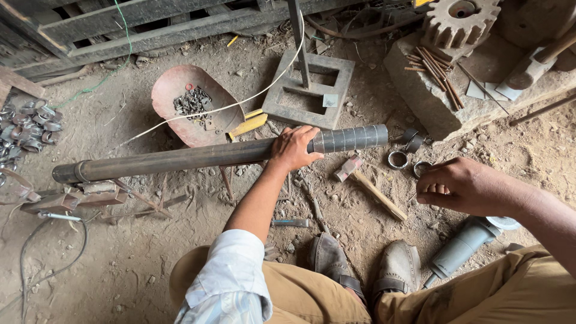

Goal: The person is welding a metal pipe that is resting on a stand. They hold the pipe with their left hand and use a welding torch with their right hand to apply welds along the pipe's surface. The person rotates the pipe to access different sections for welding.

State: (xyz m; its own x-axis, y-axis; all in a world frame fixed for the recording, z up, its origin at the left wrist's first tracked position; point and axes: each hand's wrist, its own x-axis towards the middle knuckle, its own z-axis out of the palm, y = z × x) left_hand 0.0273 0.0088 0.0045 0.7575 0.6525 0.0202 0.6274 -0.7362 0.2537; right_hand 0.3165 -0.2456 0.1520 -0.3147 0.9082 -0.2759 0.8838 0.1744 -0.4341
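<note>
- The left hand [293, 148] is clasped over a long dark pipe [180, 159], fingers wrapped across its top.
- The pipe lies nearly level across the dirt floor [150, 252], its left end resting on a low metal stand [78, 198]; its right end is ground bright and marked off in bands [351, 138].
- The right hand [459, 185] hovers clear of the pipe, fingers curled in loosely; whether it grips anything I cannot tell.
- Just left of that hand lie a few cut metal rings [397, 159].
- A hammer [369, 183] lies on the dirt between the two hands.
- An angle grinder [465, 243] rests by the right knee, near the person's shoes [399, 267].
- Behind the pipe sit a rusty pan [165, 96] holding small parts and a square steel frame [309, 90].
- A stone block [432, 96] at top right carries welding rods [435, 66] and a gear [459, 21].
- A pile of clamps [27, 129] lies at the far left.
</note>
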